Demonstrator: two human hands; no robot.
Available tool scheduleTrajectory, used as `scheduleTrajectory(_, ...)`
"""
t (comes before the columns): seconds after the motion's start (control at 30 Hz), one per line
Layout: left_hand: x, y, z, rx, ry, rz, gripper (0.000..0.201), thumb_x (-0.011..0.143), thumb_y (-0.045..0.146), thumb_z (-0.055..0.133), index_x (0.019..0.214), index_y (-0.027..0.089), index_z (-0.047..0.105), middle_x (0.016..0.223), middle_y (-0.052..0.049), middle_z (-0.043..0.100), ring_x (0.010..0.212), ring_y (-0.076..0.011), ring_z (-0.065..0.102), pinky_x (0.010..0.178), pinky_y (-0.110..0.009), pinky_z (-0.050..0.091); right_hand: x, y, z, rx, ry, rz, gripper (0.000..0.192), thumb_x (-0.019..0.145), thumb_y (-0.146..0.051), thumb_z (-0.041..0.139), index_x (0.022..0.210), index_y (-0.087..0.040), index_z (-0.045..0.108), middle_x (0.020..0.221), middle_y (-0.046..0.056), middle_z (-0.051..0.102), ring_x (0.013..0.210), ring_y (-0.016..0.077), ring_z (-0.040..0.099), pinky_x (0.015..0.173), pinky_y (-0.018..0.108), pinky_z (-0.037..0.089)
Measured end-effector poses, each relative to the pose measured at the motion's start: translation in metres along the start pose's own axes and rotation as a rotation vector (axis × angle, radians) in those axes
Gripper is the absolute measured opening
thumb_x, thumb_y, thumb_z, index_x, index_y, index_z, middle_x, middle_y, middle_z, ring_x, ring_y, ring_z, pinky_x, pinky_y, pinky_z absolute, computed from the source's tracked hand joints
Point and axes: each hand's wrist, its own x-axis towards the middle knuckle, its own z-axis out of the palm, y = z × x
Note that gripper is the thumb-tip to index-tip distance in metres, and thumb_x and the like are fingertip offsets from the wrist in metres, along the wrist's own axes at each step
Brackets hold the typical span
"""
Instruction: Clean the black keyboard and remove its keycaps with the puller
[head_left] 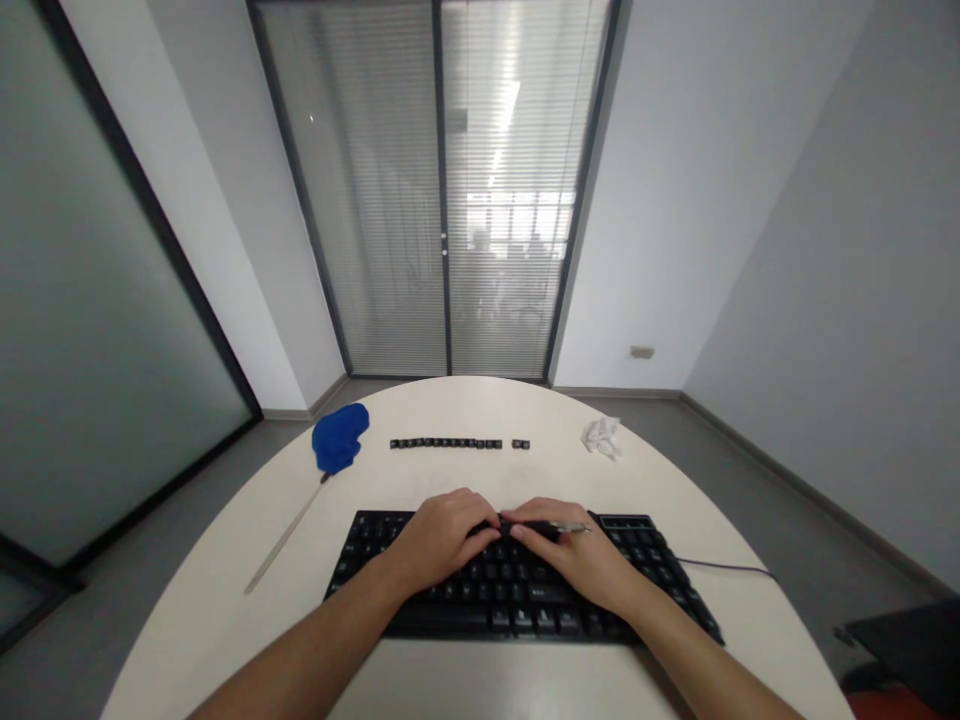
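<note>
A black keyboard [517, 600] lies on the round table, with both my hands over its upper part. My right hand [581, 560] is closed around a dark pen [551, 526] with a silver end that points right. The pen's other end meets the fingertips of my left hand [448, 537], just above the keyboard's upper rows. My left fingers are pinched together; what sits between them is hidden. Beyond the keyboard, several loose black keycaps [446, 443] stand in a row, with a short separate group of keycaps [520, 444] to their right.
A blue duster [339, 438] with a pale stick handle [287, 533] lies at the left. Crumpled white tissue [602, 437] rests at the far right of the cream table [450, 480]. The keyboard cable [726, 567] runs right. A dark chair-like object [907, 650] stands at lower right.
</note>
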Motion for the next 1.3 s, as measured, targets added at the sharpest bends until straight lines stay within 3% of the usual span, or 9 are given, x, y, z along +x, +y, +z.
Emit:
scheduleTrajectory(0.27, -0.0007, -0.0005, -0.0002, -0.007, -0.012, 0.031, 0.016, 0.092, 0.033, 0.061, 0.102, 0.021, 0.062, 0.099, -0.002, 0.068, 0.094, -0.0188, 0.062, 0.084, -0.030, 0.048, 0.0007, -0.0047, -0.0009, -0.018, 0.004, 0.117, 0.020, 0.090, -0.033, 0.063, 0.104, -0.025, 0.076, 0.102, 0.002, 0.076, 0.096, 0.0192, 0.069, 0.095, 0.032, 0.050)
scheduleTrajectory(0.7, -0.0013, -0.0039, 0.0007, 0.078, -0.005, 0.184, 0.020, 0.100, 0.029, 0.047, 0.112, 0.024, 0.062, 0.102, -0.003, 0.066, 0.093, -0.0162, 0.060, 0.082, -0.026, 0.049, 0.0009, -0.0060, 0.0013, -0.002, 0.029, 0.197, 0.019, 0.090, -0.036, 0.060, 0.094, -0.021, 0.073, 0.091, 0.001, 0.075, 0.088, 0.0185, 0.067, 0.085, 0.029, 0.049)
scheduleTrajectory(0.93, -0.0009, -0.0023, 0.0007, 0.089, 0.010, 0.196, 0.016, 0.099, 0.026, 0.048, 0.103, 0.022, 0.063, 0.098, -0.002, 0.065, 0.089, -0.0151, 0.060, 0.079, -0.025, 0.048, 0.0008, -0.0075, 0.0006, -0.053, 0.025, 0.195, 0.019, 0.090, -0.037, 0.060, 0.092, -0.023, 0.072, 0.089, 0.000, 0.074, 0.087, 0.0182, 0.067, 0.086, 0.030, 0.048)
scheduleTrajectory(1.13, -0.0009, 0.0010, -0.0005, 0.001, 0.006, 0.196, 0.015, 0.100, 0.025, 0.046, 0.102, 0.020, 0.060, 0.104, -0.004, 0.066, 0.096, -0.0155, 0.061, 0.086, -0.027, 0.048, 0.0019, -0.0048, 0.0022, -0.106, 0.112, 0.085, 0.023, 0.096, -0.037, 0.053, 0.087, -0.021, 0.067, 0.090, 0.002, 0.069, 0.089, 0.0178, 0.064, 0.086, 0.030, 0.047)
scheduleTrajectory(1.23, -0.0009, 0.0010, -0.0009, -0.060, 0.025, 0.122, 0.013, 0.099, 0.027, 0.049, 0.103, 0.020, 0.060, 0.101, -0.003, 0.067, 0.093, -0.0156, 0.061, 0.085, -0.027, 0.048, 0.0013, -0.0071, -0.0012, -0.200, 0.156, -0.013, 0.028, 0.100, -0.034, 0.044, 0.084, -0.021, 0.063, 0.102, 0.006, 0.065, 0.096, 0.0184, 0.061, 0.090, 0.031, 0.046)
scheduleTrajectory(1.3, -0.0006, 0.0004, -0.0014, -0.101, 0.046, 0.033, 0.012, 0.097, 0.028, 0.053, 0.102, 0.021, 0.061, 0.096, -0.002, 0.066, 0.089, -0.0155, 0.061, 0.081, -0.027, 0.048, 0.0005, -0.0096, -0.0041, -0.278, 0.116, -0.083, 0.028, 0.102, -0.031, 0.039, 0.091, -0.020, 0.063, 0.102, 0.008, 0.064, 0.096, 0.0190, 0.059, 0.088, 0.032, 0.046)
